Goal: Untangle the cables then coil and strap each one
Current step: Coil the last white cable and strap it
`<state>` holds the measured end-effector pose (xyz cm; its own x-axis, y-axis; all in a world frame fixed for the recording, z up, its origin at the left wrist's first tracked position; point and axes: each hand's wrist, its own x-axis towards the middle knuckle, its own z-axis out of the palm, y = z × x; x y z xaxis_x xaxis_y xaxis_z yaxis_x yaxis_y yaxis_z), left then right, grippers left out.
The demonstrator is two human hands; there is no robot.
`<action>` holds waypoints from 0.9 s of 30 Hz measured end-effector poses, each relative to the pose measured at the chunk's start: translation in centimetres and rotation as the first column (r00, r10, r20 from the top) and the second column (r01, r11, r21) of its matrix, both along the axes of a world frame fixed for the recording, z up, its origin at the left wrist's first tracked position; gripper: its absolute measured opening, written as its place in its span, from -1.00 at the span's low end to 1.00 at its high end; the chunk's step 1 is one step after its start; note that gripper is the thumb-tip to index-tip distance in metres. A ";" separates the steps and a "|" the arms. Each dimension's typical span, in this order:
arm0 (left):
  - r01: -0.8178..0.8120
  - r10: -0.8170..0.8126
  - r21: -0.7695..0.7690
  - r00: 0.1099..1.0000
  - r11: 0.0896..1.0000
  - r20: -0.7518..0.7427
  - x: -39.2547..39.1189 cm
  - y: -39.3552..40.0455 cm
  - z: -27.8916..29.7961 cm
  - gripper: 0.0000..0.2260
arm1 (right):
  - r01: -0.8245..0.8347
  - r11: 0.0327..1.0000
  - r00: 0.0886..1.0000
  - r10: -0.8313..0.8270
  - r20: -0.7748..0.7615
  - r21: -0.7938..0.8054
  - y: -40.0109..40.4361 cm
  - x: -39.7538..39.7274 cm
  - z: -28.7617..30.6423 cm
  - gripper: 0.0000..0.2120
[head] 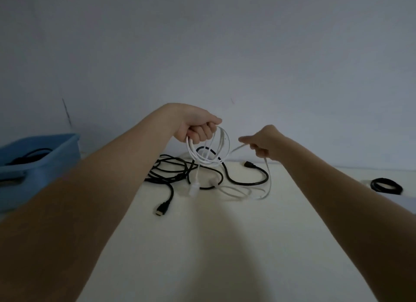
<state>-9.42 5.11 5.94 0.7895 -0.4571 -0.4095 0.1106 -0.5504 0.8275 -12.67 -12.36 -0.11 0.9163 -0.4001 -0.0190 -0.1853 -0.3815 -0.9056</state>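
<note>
- Coiling step on the white cable point(208, 153): several loops already gathered, hanging from the left hand point(198, 127) above the table point(225, 245), near centre of view.
- Left hand: fist closed round the top of the loops, knuckles up, forearm reaching in from 7 o'clock.
- Right hand point(263, 144): fingers pinch the free run of the same cable at 3 o'clock of the coil, forearm in from 4 o'clock.
- Slack tail drops from the right hand to the table and curls there at 5 o'clock of the coil.
- Black cables point(180, 173) lie tangled under the coil, not coiled yet.
- Coiled black cable point(386, 186) sits well apart at 3 o'clock; blue bin point(33, 162) at 9 o'clock.
- Next, I'd judge: swing the pinched run over to the left hand as another loop, then strap.
</note>
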 end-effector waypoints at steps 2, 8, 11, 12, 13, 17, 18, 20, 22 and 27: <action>-0.038 0.037 -0.023 0.999 0.999 -0.032 0.2 -0.3 -0.8 -0.59 | -0.089 0.970 0.996 0.079 0.052 0.227 0.6 0.1 0.9 -0.78; -0.147 0.088 -0.283 0.974 0.948 -0.210 0.7 -1.4 -2.7 -0.63 | -0.297 0.890 0.955 0.278 0.106 0.345 2.3 -1.3 2.6 -0.80; -0.153 0.097 -0.361 0.981 0.920 -0.170 1.0 -2.4 -3.5 -0.70 | -0.297 0.942 0.951 0.278 0.133 0.157 3.6 -1.0 2.5 -0.72; -0.157 0.102 -0.387 0.982 0.909 -0.159 1.3 -2.8 -3.7 -0.74 | -0.265 0.961 0.957 0.252 0.144 0.082 4.0 -0.8 2.4 -0.69; -0.168 0.109 -0.414 0.981 0.895 -0.162 1.4 -3.2 -3.9 -0.77 | -0.213 0.977 0.965 0.210 0.159 0.003 4.3 -0.4 2.4 -0.67; -0.255 0.175 -0.489 0.963 0.834 -0.205 1.4 -4.2 -4.2 -0.69 | 0.019 0.987 0.967 0.022 0.254 -0.162 3.9 0.4 1.8 -0.80; -0.264 0.175 -0.509 0.960 0.820 -0.217 1.3 -4.3 -4.2 -0.67 | 0.053 0.984 0.956 -0.001 0.293 -0.169 3.7 0.5 1.5 -0.84; -0.279 0.174 -0.536 0.955 0.797 -0.240 0.9 -4.4 -4.0 -0.67 | 0.104 0.979 0.927 -0.031 0.373 -0.178 3.2 0.7 1.2 -0.91; -0.313 0.202 -0.553 0.946 0.772 -0.253 1.0 -4.8 -4.0 -0.67 | 0.092 0.980 0.930 -0.022 0.366 -0.176 3.0 0.8 1.2 -0.90; -0.403 0.325 -0.568 0.915 0.718 -0.239 1.3 -6.2 -4.8 -0.75 | -0.179 0.973 0.955 0.207 0.211 -0.147 3.2 -0.1 1.7 -0.74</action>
